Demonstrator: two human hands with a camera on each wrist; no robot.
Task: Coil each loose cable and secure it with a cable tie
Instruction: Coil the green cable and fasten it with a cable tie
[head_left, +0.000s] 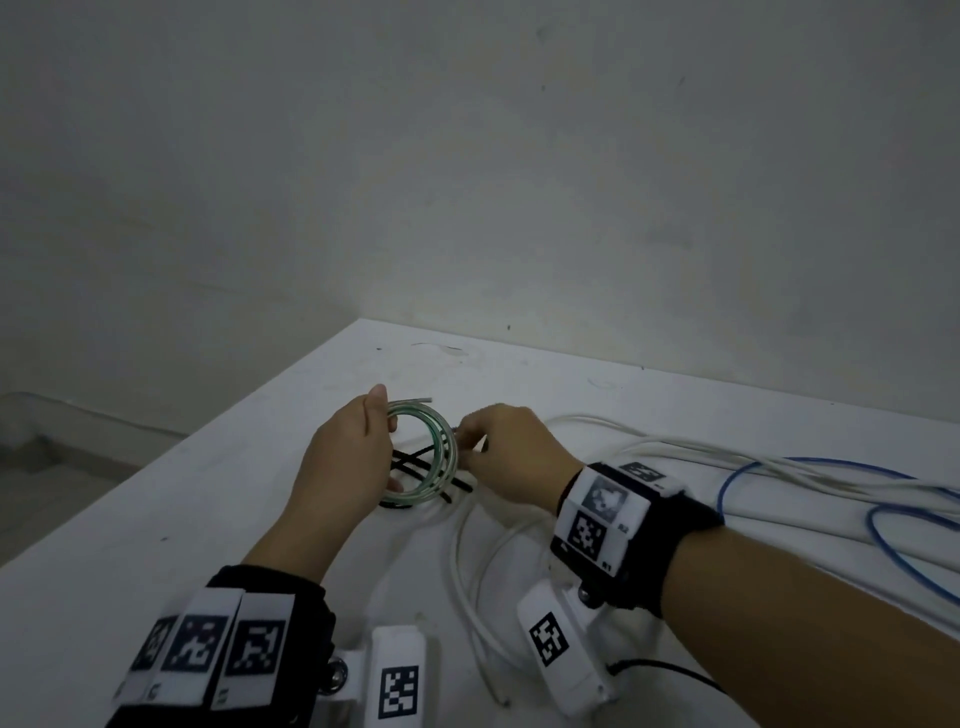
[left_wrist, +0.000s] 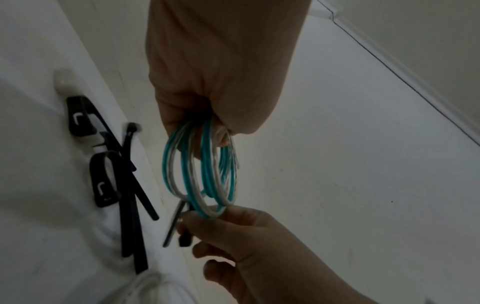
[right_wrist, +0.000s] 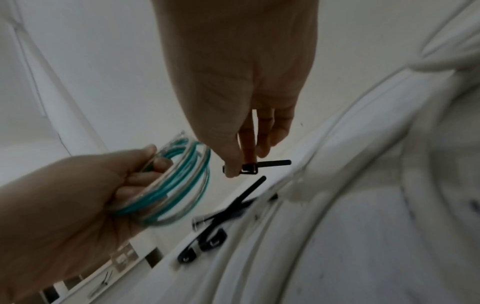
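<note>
A coil of green-and-white cable (head_left: 439, 457) is held upright just above the white table (head_left: 182, 519). My left hand (head_left: 387, 415) grips its left side, fingers curled round the strands (left_wrist: 202, 170). My right hand (head_left: 465, 439) pinches a black cable tie (right_wrist: 259, 165) between thumb and fingers, close to the coil's right side (right_wrist: 179, 181). In the right wrist view the tie's tail sticks out past its head. Whether the tie passes round the strands is hidden. Several spare black ties (left_wrist: 130, 185) lie crossed on the table under the coil.
Loose white cables (head_left: 675, 452) and a blue cable (head_left: 883, 519) sprawl over the right of the table, and one white cable (head_left: 472, 582) loops toward me between my wrists. The table's left edge (head_left: 156, 457) drops to the floor. A wall stands behind.
</note>
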